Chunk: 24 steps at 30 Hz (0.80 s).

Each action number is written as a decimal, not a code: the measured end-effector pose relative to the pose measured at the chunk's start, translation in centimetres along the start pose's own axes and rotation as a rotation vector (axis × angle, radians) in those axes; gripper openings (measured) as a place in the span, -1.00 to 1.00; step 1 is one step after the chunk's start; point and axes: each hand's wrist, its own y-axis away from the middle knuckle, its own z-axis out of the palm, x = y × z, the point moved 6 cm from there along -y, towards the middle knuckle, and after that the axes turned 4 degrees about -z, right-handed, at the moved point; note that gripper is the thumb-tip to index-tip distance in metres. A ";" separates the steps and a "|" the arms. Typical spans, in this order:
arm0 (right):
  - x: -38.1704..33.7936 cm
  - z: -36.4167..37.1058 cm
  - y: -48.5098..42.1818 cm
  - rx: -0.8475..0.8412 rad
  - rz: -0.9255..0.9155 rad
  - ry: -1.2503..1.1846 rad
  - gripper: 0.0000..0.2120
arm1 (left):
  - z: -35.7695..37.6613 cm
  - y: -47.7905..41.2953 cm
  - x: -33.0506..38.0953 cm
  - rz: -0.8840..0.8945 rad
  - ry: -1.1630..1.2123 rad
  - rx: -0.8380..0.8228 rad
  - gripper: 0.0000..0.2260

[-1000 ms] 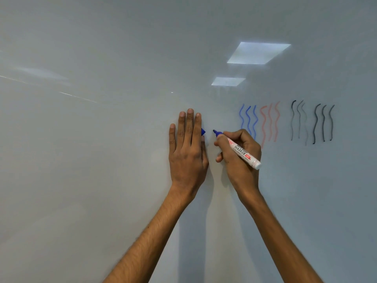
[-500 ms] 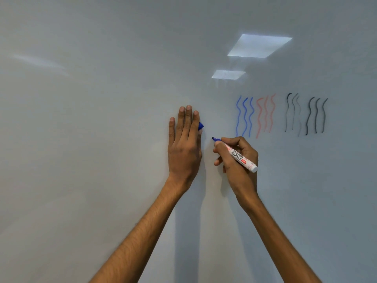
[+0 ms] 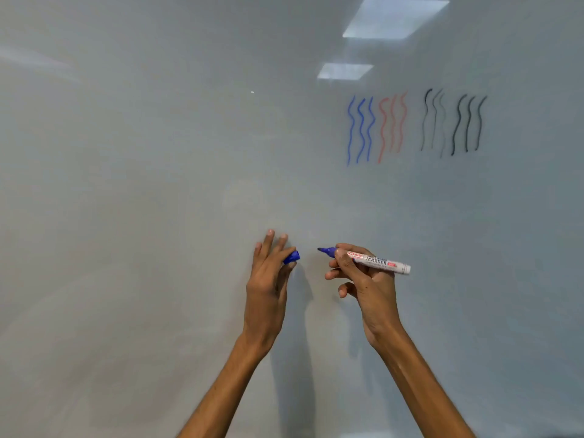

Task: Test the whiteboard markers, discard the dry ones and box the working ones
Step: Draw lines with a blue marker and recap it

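My right hand point(image 3: 363, 282) grips a white-barrelled blue whiteboard marker point(image 3: 376, 262), uncapped, its blue tip pointing left and off the whiteboard point(image 3: 158, 216). My left hand point(image 3: 268, 279) pinches the marker's blue cap point(image 3: 292, 257) between thumb and forefinger, the other fingers straight. Cap and tip are a short gap apart, facing each other. No fresh line shows near the tip.
Wavy test strokes stand at the upper right of the board: three blue lines point(image 3: 360, 131), three pale red lines point(image 3: 392, 124) and two groups of black lines point(image 3: 455, 121), the left group fainter. Ceiling lights reflect in the board's top right.
Both hands have come down and away from the board. My left hand no longer lies flat on it. The marker has tilted level, its tip now pointing at the cap.
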 end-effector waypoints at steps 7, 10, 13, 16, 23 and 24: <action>3.7 -2.5 3.9 0.031 0.156 0.047 -0.82 | 0.5 7.2 0.2 -0.359 0.210 -0.115 -0.69; 5.1 -3.9 5.4 0.047 0.200 0.072 -0.83 | 0.8 9.1 0.6 -0.405 0.231 -0.157 -0.75; 6.3 -4.9 6.7 0.046 0.244 0.108 -0.82 | 1.4 10.6 0.9 -0.417 0.225 -0.239 -0.77; 7.3 -5.8 7.9 0.051 0.278 0.150 -0.79 | 2.1 11.8 1.3 -0.385 0.181 -0.354 -0.77; 8.5 -7.4 9.9 0.042 0.347 0.214 -0.78 | 3.0 14.1 2.6 -0.369 0.190 -0.580 -0.77; 8.6 -7.6 10.3 0.048 0.357 0.201 -0.79 | 3.1 14.3 3.0 -0.368 0.195 -0.588 -0.78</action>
